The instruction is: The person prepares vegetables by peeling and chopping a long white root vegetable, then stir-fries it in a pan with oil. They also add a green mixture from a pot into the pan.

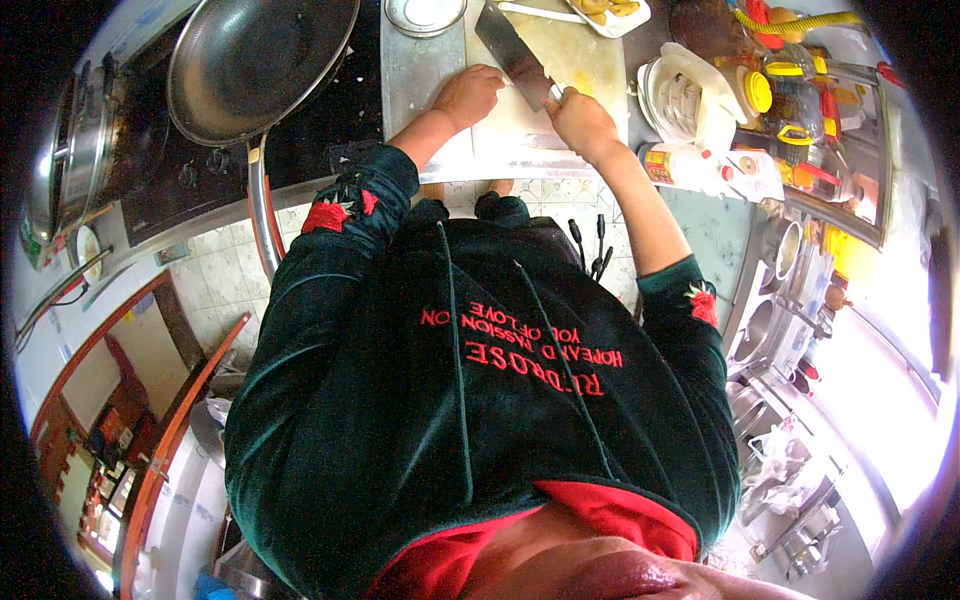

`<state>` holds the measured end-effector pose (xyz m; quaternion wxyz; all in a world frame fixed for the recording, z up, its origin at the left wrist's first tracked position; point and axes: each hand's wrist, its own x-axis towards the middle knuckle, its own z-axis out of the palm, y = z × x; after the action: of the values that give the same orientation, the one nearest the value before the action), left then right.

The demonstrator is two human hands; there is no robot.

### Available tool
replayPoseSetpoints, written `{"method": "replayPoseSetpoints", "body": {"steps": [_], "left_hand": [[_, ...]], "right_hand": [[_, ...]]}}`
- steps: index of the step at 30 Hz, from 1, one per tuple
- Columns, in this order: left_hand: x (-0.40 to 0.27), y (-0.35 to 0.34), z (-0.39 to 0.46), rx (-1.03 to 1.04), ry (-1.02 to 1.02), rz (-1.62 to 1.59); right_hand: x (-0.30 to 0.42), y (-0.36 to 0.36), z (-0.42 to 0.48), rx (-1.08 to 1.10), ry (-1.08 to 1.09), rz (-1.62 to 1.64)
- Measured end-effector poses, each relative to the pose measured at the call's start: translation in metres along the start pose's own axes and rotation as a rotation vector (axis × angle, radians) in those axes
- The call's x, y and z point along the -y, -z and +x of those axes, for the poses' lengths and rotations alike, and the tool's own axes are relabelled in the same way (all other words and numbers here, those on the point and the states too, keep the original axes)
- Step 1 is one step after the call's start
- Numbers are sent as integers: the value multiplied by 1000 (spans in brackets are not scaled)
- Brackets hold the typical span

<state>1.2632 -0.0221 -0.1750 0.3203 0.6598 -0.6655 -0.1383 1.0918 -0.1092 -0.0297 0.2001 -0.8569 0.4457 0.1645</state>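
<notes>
My right hand [583, 126] grips the handle of a kitchen cleaver [517, 60]. Its broad dark blade points away and to the left over a cream cutting board [589, 71], with pale bits stuck near the handle end. Just left of the blade, my left hand [469, 96] rests at the board with its fingers curled down; whether anything is under them is hidden. A white dish [637, 24] with yellowish food pieces [609, 9] sits at the far side, cut off by the frame. Beside it lies a white handle [541, 12]. Farther left is a round metal-rimmed dish [425, 15].
A frying pan [259, 67] sits on the black cooktop [337, 105], its handle [257, 187] jutting past the counter edge. A lidded pot [82, 157] stands far left. White bowls [667, 97], a white bottle [671, 163] and yellow-capped containers [757, 91] crowd the right.
</notes>
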Motion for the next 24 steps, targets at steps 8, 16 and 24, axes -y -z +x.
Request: {"method": "replayPoseSetpoints", "body": {"steps": [8,16,24], "left_hand": [[-13,2,2,27,-18,59],[-16,8,-3,-39,-19,68],[-36,-8,12,-30,-100,55]], "right_hand": [[-8,-71,-8,-223,-57,18],[-35,-60,-40,-225,138,-64],[-99,-57,-87,-443,-44,-94]]}}
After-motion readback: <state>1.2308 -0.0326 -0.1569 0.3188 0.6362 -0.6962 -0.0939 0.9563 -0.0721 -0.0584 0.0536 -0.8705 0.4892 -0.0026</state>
